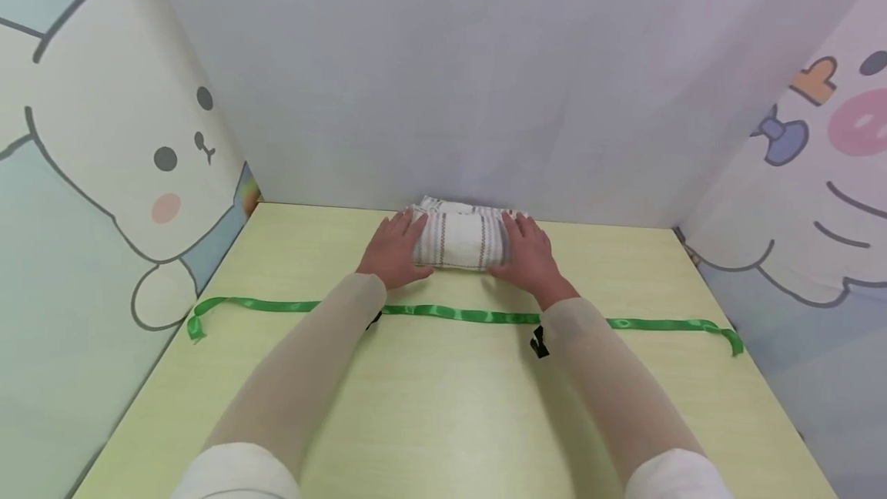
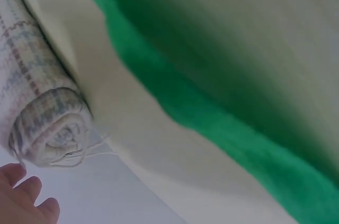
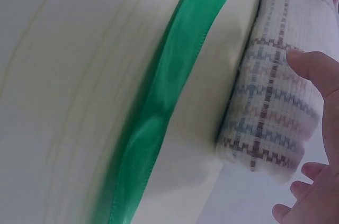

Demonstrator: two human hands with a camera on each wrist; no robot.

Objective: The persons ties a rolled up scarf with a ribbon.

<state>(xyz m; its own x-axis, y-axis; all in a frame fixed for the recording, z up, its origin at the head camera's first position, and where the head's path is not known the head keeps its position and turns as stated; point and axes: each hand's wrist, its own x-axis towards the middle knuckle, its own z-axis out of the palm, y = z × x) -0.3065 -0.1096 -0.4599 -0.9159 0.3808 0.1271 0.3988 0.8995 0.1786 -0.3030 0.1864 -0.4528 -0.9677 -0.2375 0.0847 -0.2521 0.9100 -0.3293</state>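
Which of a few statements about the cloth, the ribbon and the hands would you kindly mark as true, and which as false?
1. The rolled woven cloth lies between the left hand and the right hand. True.
2. The green ribbon is tied around the rolled woven cloth. False: it lies stretched across the table, apart from the roll.
3. The rolled woven cloth is one plain colour. False: coloured bands pattern it.
4. The green ribbon passes beneath both forearms. True.
5. The left hand holds the green ribbon. False: it is at the roll's left end.

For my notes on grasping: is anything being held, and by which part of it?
A hold cannot be told: the left hand and right hand are at opposite ends of the rolled cloth.
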